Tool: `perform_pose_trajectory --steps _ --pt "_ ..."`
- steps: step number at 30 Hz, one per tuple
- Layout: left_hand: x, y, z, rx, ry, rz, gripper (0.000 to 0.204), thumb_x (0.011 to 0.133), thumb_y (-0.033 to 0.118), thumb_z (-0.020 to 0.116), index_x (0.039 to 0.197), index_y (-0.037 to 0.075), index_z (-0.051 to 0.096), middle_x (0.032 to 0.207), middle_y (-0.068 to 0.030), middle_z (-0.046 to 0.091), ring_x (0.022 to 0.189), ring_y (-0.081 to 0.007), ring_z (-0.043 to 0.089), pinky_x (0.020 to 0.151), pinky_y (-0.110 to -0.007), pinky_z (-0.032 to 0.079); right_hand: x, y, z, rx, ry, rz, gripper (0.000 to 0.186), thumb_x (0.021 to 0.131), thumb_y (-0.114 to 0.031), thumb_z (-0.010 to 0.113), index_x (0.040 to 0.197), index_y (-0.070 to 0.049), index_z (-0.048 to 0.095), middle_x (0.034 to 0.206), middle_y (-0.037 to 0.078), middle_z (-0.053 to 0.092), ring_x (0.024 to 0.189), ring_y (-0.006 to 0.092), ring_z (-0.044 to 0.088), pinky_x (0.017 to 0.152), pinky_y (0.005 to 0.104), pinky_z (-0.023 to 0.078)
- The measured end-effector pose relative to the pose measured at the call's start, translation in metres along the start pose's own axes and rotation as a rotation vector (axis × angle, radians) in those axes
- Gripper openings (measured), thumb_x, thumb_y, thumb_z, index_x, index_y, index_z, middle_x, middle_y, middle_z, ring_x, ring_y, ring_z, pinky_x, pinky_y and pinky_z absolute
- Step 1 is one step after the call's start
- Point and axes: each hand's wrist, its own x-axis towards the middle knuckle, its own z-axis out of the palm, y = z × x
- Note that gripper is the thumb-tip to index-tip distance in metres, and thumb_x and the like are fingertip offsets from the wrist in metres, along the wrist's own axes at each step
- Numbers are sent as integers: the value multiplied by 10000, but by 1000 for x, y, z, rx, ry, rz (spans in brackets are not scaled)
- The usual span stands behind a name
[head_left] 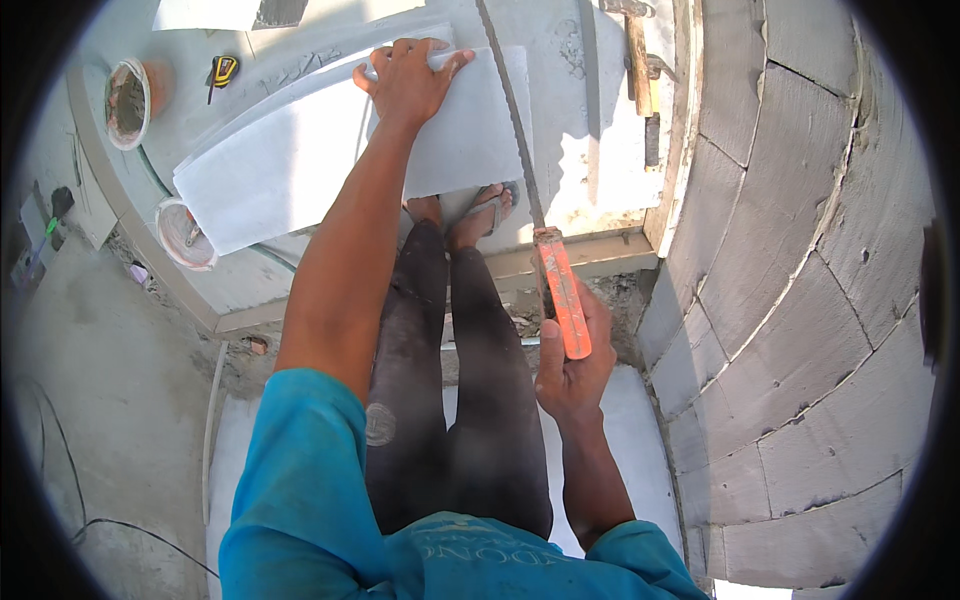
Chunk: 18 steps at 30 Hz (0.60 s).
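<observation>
Far out left of the left hand (408,80) sit two mortar-caked buckets (128,100) and a yellow tape measure (222,70). That left hand lies spread, palm down, fingers curled over the far edge of the grey block (300,165). Just right of it runs the saw blade (510,120), and the right hand (572,365) is clenched around the saw's orange handle (562,290). Right of that hand curves the block wall (800,250).

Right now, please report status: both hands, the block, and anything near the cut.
Left hand flat on grey block, steadying. Right hand shut on orange-handled saw, blade across block's right end. Sandalled foot beside block, near blade.
</observation>
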Motion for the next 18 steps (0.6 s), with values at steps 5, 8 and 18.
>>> perform_pose_trajectory --steps 5,8,18 --pt "5 3 -1 23 -66 -61 649 895 775 548 1220 256 764 1389 -66 613 1386 -353 392 1132 -683 66 -4 7 10 15 5 3 510 1012 -266 629 1433 -2 513 1369 188 610 1151 294 678 924 372 547" --pt "8 5 1 48 -42 -74 664 880 788 556 1233 265 764 1404 -66 607 1383 -350 396 1133 -682 61 -4 9 15 17 10 10 523 1005 -265 640 1438 -3 507 1362 197 620 1120 300 697 896 371 562" --pt "11 13 -8 -44 -142 -163 676 888 774 554 1267 249 748 1430 -85 588 1373 -354 462 1175 -605 198 -91 -2 -25 -73 -97 179 503 999 -218 607 1433 12 500 1299 211 641 1026 314 722 823 382 579"
